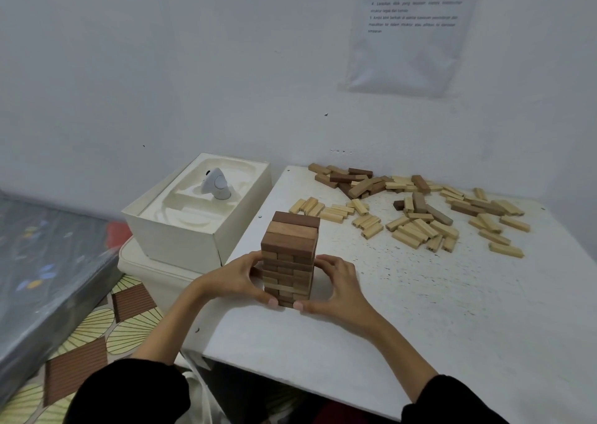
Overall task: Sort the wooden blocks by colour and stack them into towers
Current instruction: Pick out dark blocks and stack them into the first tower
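A tower of brown wooden blocks (290,249) stands near the left front of the white table (436,310). My left hand (240,278) cups its left side and my right hand (334,283) cups its right side. Both thumbs press against the tower's lowest layers, and the fingers curl round its sides. Several loose pale blocks (416,230) lie scattered across the far half of the table. A smaller heap of brown blocks (350,178) mixed with pale ones lies by the wall.
An open white box (181,226) holding a small white device (217,184) sits on a white container just left of the table. A printed sheet (410,29) hangs on the wall. A dark mattress (42,262) and patterned floor lie to the left.
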`<state>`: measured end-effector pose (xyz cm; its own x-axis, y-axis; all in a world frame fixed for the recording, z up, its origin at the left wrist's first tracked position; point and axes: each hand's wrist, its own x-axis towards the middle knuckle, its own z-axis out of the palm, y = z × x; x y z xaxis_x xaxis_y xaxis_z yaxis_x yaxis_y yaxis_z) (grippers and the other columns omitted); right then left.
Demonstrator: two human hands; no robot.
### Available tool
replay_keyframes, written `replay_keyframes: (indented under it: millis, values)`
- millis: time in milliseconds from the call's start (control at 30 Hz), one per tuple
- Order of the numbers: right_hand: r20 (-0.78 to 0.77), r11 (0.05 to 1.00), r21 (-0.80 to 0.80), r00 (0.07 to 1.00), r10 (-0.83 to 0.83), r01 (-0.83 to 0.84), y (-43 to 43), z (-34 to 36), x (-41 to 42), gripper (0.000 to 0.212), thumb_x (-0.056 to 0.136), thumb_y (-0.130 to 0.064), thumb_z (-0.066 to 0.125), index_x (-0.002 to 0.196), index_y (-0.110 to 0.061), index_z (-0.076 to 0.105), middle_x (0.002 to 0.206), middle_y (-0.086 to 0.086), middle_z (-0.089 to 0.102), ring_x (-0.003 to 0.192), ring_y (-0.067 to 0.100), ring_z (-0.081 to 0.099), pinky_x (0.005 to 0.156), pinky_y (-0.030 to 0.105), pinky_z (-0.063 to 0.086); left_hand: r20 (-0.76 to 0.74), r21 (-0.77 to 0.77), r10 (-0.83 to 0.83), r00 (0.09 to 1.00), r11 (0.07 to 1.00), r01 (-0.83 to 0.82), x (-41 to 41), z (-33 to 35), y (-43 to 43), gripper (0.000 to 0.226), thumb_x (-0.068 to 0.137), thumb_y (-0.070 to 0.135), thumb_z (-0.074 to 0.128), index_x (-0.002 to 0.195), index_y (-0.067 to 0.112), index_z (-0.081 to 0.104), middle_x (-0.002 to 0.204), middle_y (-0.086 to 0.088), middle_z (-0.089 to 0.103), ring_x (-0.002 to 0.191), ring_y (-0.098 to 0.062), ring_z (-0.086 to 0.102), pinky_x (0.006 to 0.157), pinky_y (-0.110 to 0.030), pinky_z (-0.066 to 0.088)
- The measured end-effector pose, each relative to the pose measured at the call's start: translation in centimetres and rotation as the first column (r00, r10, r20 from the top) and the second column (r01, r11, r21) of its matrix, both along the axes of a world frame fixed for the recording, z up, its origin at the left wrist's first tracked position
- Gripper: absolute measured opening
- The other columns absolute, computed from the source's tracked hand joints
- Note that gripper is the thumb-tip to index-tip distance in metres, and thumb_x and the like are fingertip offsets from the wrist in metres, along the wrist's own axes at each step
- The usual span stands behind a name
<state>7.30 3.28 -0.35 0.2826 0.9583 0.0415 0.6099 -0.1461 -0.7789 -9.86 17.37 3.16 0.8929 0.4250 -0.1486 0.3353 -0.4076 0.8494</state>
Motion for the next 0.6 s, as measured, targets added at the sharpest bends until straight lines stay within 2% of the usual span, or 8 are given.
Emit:
replay_keyframes:
  millis: [133,233,300,467,600]
  values:
    - [0.021,1.000,0.008,1.000,-0.003,0.003,0.11,-0.11,-0.09,0.101,0.045,-0.075,0.053,0.135,-0.031,0.039,0.133,-0.013,0.031,0.124,0.004,0.019,0.107,0.030,0.026,-0.004,-0.013,-0.004,1.000,1.000,0.004,0.09,-0.13,0.18,0.065,0.060,0.027,0.085,0.115,0.026,0.051,0.114,0.017,0.062,0.107,-0.004,0.060,0.087,-0.014,0.047]
    - [0.028,1.000,0.004,1.000,-0.005,0.005,0.22,-0.12,-0.09,0.099,0.046,-0.075,0.053,0.134,-0.031,0.040,0.134,-0.011,0.033,0.124,0.004,0.020,0.106,0.029,0.027,-0.013,-0.018,0.005,1.000,1.000,-0.005,0.14,-0.30,0.33,0.069,0.053,0.038,0.081,0.114,0.028,0.051,0.109,0.009,0.065,0.107,-0.003,0.059,0.087,-0.015,0.047]
    - [0.032,1.000,0.000,0.999,-0.006,0.006,0.28,-0.08,-0.06,0.098,0.046,-0.075,0.053,0.132,-0.032,0.040,0.131,-0.012,0.034,0.123,0.005,0.021,0.105,0.030,0.028,-0.010,-0.019,0.001,1.000,1.000,-0.001,0.22,-0.23,0.42,0.068,0.053,0.039,0.081,0.113,0.027,0.051,0.108,0.006,0.067,0.107,-0.004,0.060,0.087,-0.016,0.047]
    - [0.046,1.000,-0.001,0.999,-0.006,0.006,0.37,0.02,-0.10,0.101,0.042,-0.076,0.054,0.132,-0.033,0.040,0.120,-0.017,0.031,0.119,0.004,0.022,0.099,0.025,0.027,0.002,-0.027,-0.015,1.000,1.000,0.016,0.46,-0.36,0.17,0.068,0.058,0.024,0.085,0.116,0.026,0.050,0.112,0.014,0.064,0.106,-0.006,0.061,0.086,-0.017,0.048]
    - [0.043,1.000,0.014,0.999,-0.027,0.026,0.49,-0.11,-0.26,0.100,0.041,-0.077,0.054,0.130,-0.033,0.043,0.125,-0.013,0.036,0.118,0.004,0.023,0.095,0.023,0.026,0.061,-0.028,0.041,0.997,0.999,-0.039,0.74,-0.99,-0.38,0.068,0.055,0.030,0.085,0.116,0.024,0.054,0.108,0.011,0.068,0.103,-0.010,0.063,0.086,-0.018,0.049]
